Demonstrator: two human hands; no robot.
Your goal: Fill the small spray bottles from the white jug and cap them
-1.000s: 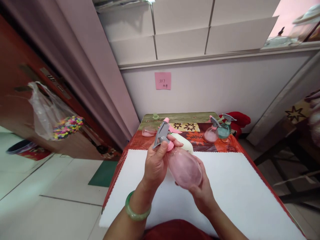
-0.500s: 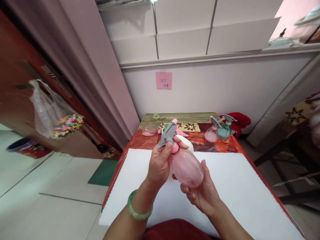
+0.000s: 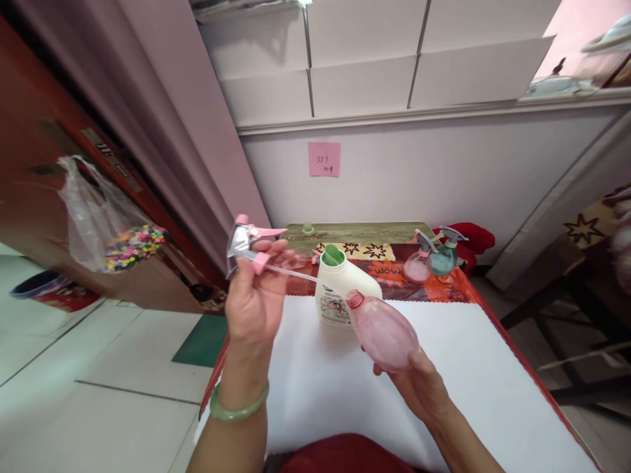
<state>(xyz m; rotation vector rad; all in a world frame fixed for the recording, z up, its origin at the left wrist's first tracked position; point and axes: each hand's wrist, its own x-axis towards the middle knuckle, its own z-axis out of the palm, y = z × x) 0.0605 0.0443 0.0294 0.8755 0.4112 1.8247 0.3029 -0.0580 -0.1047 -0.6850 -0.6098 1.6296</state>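
Observation:
My left hand [image 3: 256,299] is closed around a grey and pink spray nozzle [image 3: 241,242], held up at the left. Its thin clear tube [image 3: 298,274] points right, toward the open neck of a pink bottle [image 3: 387,334]. My right hand [image 3: 419,381] grips that bottle near its base, and the bottle tilts with its neck up and to the left. Behind them, a white jug [image 3: 352,272] with a green spout [image 3: 333,255] stands on the white mat [image 3: 315,387].
At the back right stand a pink spray bottle [image 3: 417,266] and a green spray bottle [image 3: 444,259]. A small pale green cap [image 3: 308,228] is at the far edge. A plastic bag of colourful pieces [image 3: 135,246] hangs on the door at left.
The spray nozzle has come off the pink bottle, and my left hand has carried it left and up, with the tube out. My right hand has shifted slightly right with the bottle.

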